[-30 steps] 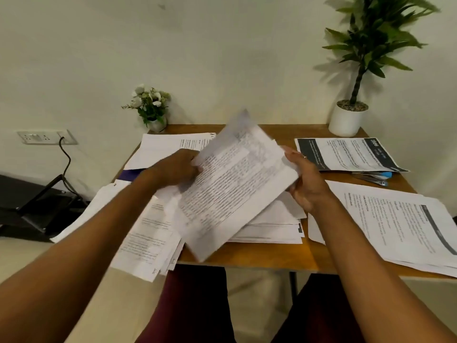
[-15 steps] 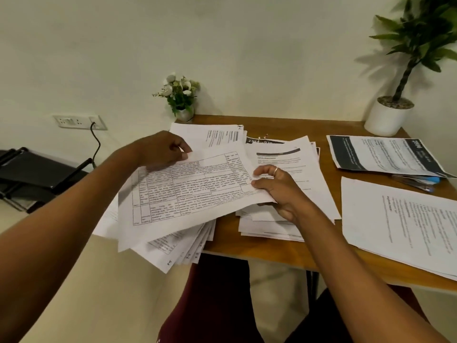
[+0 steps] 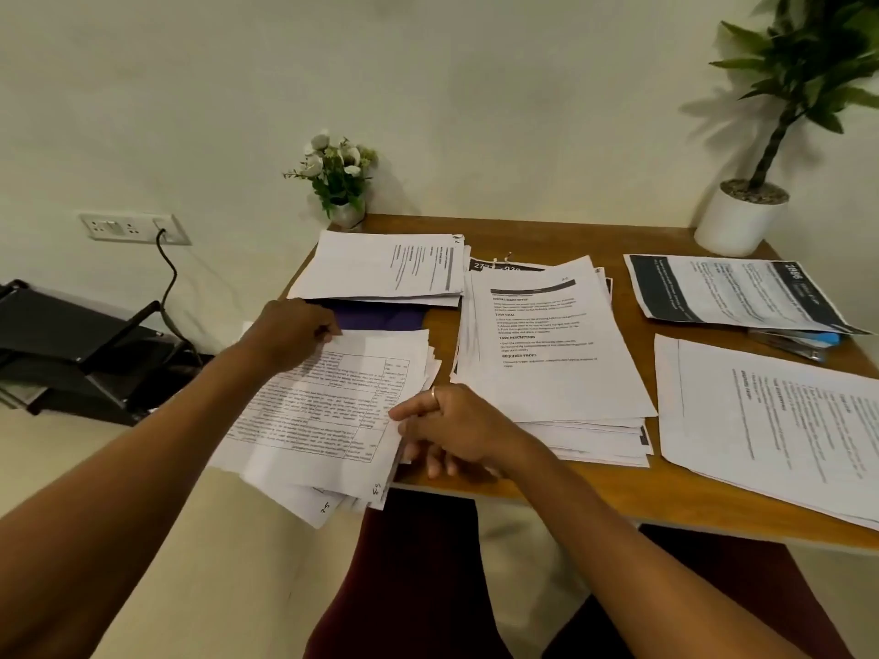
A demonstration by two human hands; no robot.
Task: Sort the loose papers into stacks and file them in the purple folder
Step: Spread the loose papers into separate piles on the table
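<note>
The purple folder (image 3: 380,317) lies at the table's back left, mostly hidden under a paper stack (image 3: 380,268). In front of it a messy stack overhangs the table's front-left edge, topped by a sheet printed with a table (image 3: 323,401). My left hand (image 3: 295,330) holds that sheet's far corner with curled fingers. My right hand (image 3: 447,425), wearing a ring, rests at the sheet's right edge, index finger touching the paper, the other fingers relaxed against the side of the stack.
A thick middle stack (image 3: 547,349), a front-right stack (image 3: 785,420), dark-bordered sheets (image 3: 737,292) and a blue-tipped tool (image 3: 808,340) cover the wooden table (image 3: 547,487). A small flower pot (image 3: 340,187) and a white plant pot (image 3: 737,225) stand at the back. A black rack (image 3: 81,344) sits left.
The table-printed sheet, held up in both hands a second ago, has come down onto the left stack. My right hand slid from gripping it to resting at its right edge.
</note>
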